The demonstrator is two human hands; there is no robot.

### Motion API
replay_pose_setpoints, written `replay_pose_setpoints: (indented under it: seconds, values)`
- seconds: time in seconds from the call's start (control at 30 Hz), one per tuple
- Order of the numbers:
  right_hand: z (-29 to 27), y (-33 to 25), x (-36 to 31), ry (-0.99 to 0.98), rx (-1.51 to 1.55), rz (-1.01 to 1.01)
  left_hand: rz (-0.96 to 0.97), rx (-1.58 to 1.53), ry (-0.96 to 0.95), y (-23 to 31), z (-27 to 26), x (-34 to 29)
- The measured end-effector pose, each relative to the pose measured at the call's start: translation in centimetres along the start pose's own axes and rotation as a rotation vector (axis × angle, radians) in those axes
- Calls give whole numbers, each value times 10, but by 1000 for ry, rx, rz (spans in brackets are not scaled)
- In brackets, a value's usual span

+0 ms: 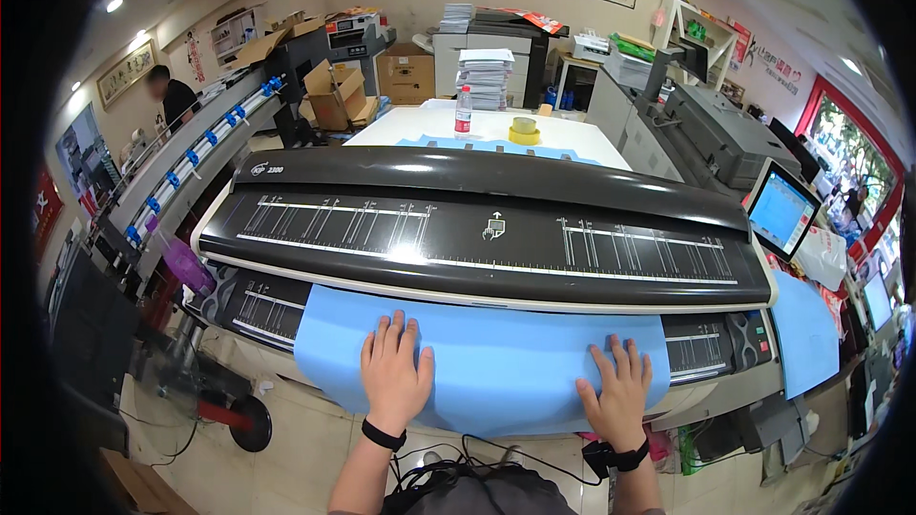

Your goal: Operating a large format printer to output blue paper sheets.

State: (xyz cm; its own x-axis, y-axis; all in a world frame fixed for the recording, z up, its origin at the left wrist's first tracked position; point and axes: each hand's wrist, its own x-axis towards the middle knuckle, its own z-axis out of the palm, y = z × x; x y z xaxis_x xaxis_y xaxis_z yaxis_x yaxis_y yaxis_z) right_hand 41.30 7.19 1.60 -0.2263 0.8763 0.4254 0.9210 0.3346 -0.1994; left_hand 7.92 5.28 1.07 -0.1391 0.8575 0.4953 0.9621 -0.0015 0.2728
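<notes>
A wide sheet of light blue paper [506, 353] lies on the front feed ledge of a large-format scanner [496, 253]. Its far edge runs under the black cover, and its near part curves down over the front. My left hand [396, 369] rests flat on the sheet's left half, fingers stretched toward the cover. On the right half, my right hand [618, 391] lies palm down with fingers spread. Neither hand grips anything. Black bands circle both wrists. Beyond the cover, more blue paper [534, 147] shows on the white table [401, 124] behind.
A tilted touchscreen [782, 210] stands at the scanner's right end, with another blue sheet [806, 334] hanging below it. Tape rolls [524, 131] and a bottle [463, 111] stand on the table. A purple bottle [186, 262] is at left. Cables [534, 463] hang near my body.
</notes>
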Motion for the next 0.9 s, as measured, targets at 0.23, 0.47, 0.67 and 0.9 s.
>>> replay_pose_setpoints:
  seconds: [0.23, 0.47, 0.67, 0.9]
  values:
    - [3, 2, -5, 33, 44, 23, -95, -36, 45, 5, -1, -7]
    - [8, -1, -9, 56, 36, 68, -111, -52, 7, 4, -13, -21]
    - [6, -11, -14, -28, -58, 85, -21, -69, -52, -3, -17, -26]
    - [11, -9, -14, -43, -144, 84, -47, -47, -19, -5, -10, -21]
